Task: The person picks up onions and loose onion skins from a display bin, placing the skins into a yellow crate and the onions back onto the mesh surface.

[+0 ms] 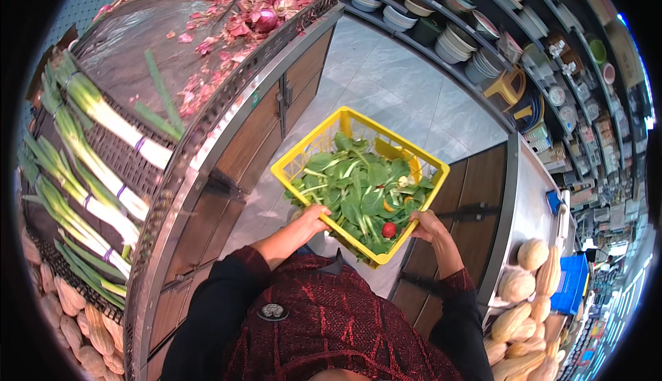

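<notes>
Both my hands carry a yellow plastic crate (357, 244) in front of my body, above the tiled floor. My left hand (309, 219) grips its near left rim, and my right hand (428, 226) grips the right rim. Inside lies a heap of leafy greens (357, 184), with some leaves poking through the lattice wall. A small red round item (389, 230), perhaps a tomato, rests on the leaves near the front corner. Yellow pieces show among the greens on the right side. What lies under the leaves is hidden.
To the left, a display stand holds bundled leeks (116, 114) and red onions (266, 19) with loose skins. Brown squashes (517, 324) and a blue crate (570, 284) sit on the right counter (527, 210). Shelves of bowls (455, 42) line the far side beyond the tiled floor (388, 65).
</notes>
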Demonstrator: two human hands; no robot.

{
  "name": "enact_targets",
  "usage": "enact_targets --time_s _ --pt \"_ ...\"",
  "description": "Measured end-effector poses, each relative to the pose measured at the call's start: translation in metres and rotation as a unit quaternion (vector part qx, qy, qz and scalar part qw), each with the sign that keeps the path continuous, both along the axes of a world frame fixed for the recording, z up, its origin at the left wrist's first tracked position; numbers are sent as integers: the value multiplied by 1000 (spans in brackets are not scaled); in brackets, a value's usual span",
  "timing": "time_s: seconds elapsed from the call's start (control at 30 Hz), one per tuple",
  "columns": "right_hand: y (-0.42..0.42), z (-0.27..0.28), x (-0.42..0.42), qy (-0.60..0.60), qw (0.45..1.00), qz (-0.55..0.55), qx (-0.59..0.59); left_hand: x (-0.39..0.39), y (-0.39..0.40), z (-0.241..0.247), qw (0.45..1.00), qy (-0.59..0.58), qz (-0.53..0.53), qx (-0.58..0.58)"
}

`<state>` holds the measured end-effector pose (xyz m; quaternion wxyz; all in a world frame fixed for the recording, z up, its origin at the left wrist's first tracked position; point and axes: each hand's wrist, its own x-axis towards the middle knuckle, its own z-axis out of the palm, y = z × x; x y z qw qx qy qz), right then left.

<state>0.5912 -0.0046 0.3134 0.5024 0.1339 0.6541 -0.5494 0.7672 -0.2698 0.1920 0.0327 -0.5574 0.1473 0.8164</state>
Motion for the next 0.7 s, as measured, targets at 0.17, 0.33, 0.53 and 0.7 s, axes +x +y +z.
enact_targets --time_s 0.17,0.33,0.53,0.7 --pt "-18 -23 -119 -5 999 -47 -25 -139 -36 -24 997 -55 -37 -31" --pt "-47 -52 -264 -30 998 -52 -34 -300 -69 -36 994 -87 -51 -45" --pt "-117 -91 -442 -34 999 14 -29 -418 -128 -103 999 33 -21 7" --pt "-186 -100 -582 -43 997 65 21 -520 -168 -77 996 71 37 48"
